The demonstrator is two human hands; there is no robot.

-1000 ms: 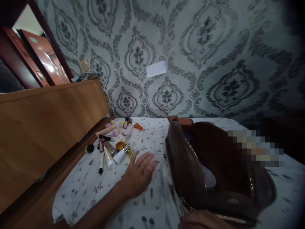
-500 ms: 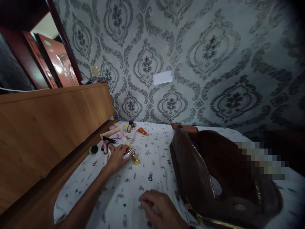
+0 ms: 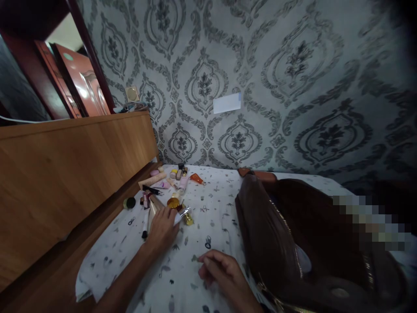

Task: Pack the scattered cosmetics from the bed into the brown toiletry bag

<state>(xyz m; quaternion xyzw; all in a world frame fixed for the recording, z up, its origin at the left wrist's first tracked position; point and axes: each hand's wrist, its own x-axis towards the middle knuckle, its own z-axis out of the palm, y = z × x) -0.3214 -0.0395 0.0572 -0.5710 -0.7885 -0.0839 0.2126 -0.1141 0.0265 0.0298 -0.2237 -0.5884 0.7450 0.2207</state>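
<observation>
My left hand [image 3: 163, 226] is closed around a white tube with a shiny silver end [image 3: 184, 211], low over a group of cosmetics on the patterned sheet. A gold-coloured small bottle [image 3: 189, 219] lies just beyond the tube's end. Close to the fingertips sits an amber round jar [image 3: 173, 203], and a beige tube [image 3: 153, 213] lies beside the knuckles. Nearer the front, my right hand [image 3: 224, 274] hovers left of the bag with its fingers curled and nothing visible in them. The brown handbag [image 3: 257, 226] stands unzipped, a pale item [image 3: 303, 260] inside.
More cosmetics, among them a peach tube [image 3: 153, 179], a dark-lidded jar [image 3: 129, 203] and an orange item [image 3: 197, 178], lie toward the wall. A wooden headboard [image 3: 81, 169] borders the left. The patterned wall [image 3: 208, 130] closes off the back.
My left hand has drawn back slightly toward me, with the white tube in its fingers, uncovering the amber jar. My right hand has moved slightly right, and its fingers have curled differently. The view has shifted a little.
</observation>
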